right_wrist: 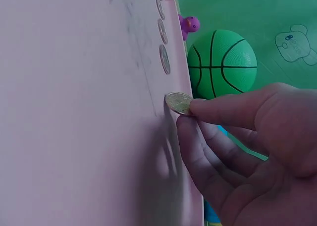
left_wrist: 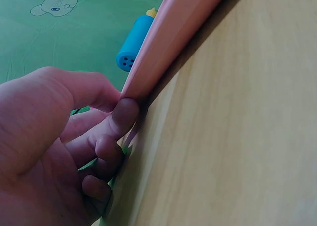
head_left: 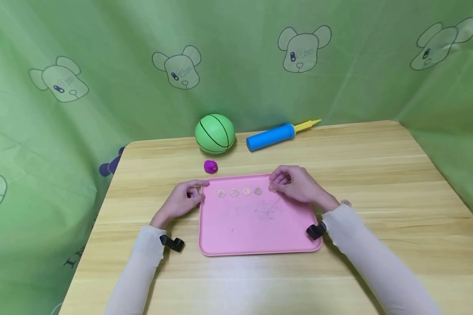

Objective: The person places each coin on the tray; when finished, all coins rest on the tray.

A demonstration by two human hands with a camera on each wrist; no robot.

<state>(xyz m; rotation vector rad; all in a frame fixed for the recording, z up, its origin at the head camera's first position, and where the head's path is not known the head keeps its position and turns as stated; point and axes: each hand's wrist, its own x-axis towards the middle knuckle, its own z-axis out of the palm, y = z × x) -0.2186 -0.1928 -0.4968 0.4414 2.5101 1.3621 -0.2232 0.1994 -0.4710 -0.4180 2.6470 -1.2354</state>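
A pink tray (head_left: 256, 238) lies on the table, with several coins (head_left: 234, 192) in a row along its far side. My right hand (head_left: 299, 186) is over the tray's far right part. Between its thumb and fingertips it pinches another coin (right_wrist: 178, 102), tilted, at the right end of the row. At the tray's far left corner is my left hand (head_left: 181, 199). In the left wrist view, the thumb and a finger of that left hand (left_wrist: 54, 132) pinch the tray's rim (left_wrist: 161, 47); the other fingers are curled below.
Behind the tray are a purple toy duck (head_left: 210, 166), a green ball (head_left: 215, 134) and a blue hand pump (head_left: 271, 137) with a yellow nozzle. One more coin (head_left: 346, 202) lies right of the tray, partly hidden by my right wrist. A green curtain (head_left: 236, 65) hangs behind the table.
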